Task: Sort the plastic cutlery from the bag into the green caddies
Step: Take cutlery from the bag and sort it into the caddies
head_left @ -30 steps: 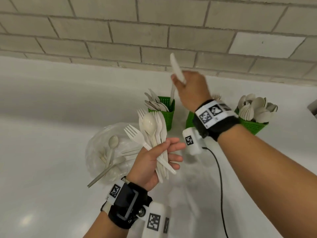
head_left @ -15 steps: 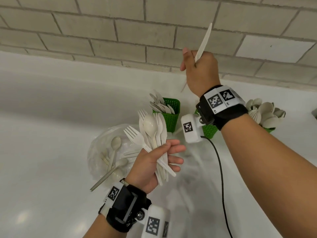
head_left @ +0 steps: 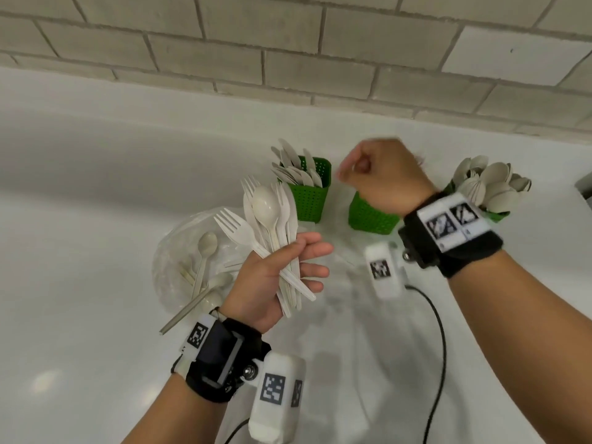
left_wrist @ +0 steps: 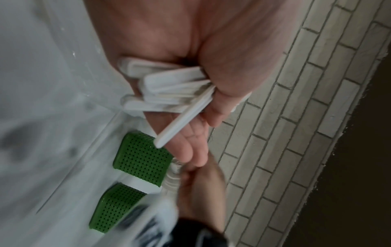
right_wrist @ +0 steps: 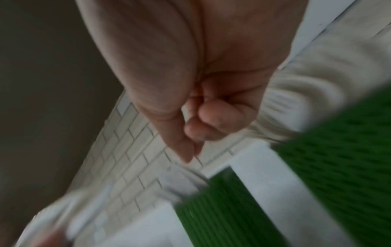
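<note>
Your left hand (head_left: 272, 277) grips a bundle of forks and a spoon (head_left: 272, 225); its wrist view shows only their handles. Your right hand (head_left: 384, 177) is an empty fist. The caddies (head_left: 307, 200) by the worktop's back edge hold knives and spoons; the bag (head_left: 179, 267) holds spoons.

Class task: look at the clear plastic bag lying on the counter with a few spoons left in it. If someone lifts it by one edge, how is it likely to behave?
The clear plastic bag looks thin and crumpled, so it would probably sag rather than hold its shape. The few spoons inside would likely slide toward the low side. One handle already pokes out, so pieces may slip out.
</note>
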`<state>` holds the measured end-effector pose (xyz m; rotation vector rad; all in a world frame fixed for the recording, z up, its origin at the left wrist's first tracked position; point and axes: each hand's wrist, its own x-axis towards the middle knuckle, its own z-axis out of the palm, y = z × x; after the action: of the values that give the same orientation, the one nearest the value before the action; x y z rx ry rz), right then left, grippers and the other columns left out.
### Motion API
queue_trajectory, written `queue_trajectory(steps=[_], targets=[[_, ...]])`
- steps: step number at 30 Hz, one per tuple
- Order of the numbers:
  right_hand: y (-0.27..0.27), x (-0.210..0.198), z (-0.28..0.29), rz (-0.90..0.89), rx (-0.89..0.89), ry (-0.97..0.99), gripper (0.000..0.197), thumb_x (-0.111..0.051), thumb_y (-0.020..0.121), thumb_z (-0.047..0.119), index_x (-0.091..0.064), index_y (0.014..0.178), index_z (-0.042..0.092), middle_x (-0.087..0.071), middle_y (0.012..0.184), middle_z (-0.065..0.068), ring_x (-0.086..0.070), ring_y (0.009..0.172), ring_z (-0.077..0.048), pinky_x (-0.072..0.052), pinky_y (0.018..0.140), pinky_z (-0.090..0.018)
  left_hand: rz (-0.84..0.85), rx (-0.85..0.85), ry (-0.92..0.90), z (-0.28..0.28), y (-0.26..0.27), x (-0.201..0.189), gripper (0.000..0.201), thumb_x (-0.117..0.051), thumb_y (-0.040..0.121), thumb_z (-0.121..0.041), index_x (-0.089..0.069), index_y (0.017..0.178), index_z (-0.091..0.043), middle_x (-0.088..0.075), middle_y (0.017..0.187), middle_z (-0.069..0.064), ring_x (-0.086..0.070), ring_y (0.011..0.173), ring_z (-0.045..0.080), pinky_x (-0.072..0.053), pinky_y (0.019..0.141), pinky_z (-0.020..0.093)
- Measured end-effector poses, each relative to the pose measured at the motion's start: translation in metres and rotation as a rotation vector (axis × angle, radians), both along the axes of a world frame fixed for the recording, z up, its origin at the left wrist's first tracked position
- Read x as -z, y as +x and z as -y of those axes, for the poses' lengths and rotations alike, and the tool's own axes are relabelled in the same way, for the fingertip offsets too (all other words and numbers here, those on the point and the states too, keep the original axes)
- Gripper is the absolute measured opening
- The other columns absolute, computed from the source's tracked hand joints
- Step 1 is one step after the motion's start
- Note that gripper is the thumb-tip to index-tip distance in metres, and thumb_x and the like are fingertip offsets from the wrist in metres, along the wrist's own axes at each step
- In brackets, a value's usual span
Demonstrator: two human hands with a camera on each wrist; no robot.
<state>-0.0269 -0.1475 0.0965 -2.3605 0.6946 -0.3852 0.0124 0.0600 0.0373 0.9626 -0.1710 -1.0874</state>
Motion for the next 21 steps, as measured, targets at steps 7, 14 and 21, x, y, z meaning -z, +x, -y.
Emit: queue_trajectory(steps=[7, 14, 21], targets=[[-0.07, 0.096, -0.009, -0.668, -0.091, -0.308, 0.022, -0.07, 0.081, 0.035, -0.065, 0.083, 0.014, -0.055, 0.094, -0.005, -0.058, 0.089, -0.024, -0.041, 0.068, -0.028, 0.035, 0.033, 0.019, 0.007, -0.007, 0.001, 0.03, -0.055, 0.083, -0.021, -0.064, 0.106, -0.005, -0.074, 0.093, 0.01, -0.068, 0.063, 0.017, -0.054, 0.053, 0.027], [-0.097, 0.1, -0.007, -0.702, -0.079, -0.22, 0.014, -0.055, 0.089, 0.019, -0.053, 0.099, 0.01, -0.061, 0.099, -0.01, -0.06, 0.088, -0.03, -0.046, 0.069, -0.032, 0.015, 0.017, 0.025, 0.013, -0.007, 0.001, 0.028, -0.056, 0.083, -0.02, -0.065, 0.105, -0.006, -0.074, 0.092, 0.009, -0.067, 0.062, 0.017, -0.053, 0.052, 0.026], [-0.102, 0.02, -0.009, 0.025, -0.003, 0.623, 0.02, -0.052, 0.097, 0.003, -0.056, 0.108, 0.019, -0.072, 0.079, -0.012, -0.061, 0.043, -0.026, -0.05, 0.042, -0.03, 0.022, 0.006, 0.023, 0.017, -0.005, 0.003, 0.024, -0.054, 0.087, -0.017, -0.065, 0.106, -0.006, -0.074, 0.091, 0.009, -0.068, 0.062, 0.017, -0.054, 0.052, 0.026]])
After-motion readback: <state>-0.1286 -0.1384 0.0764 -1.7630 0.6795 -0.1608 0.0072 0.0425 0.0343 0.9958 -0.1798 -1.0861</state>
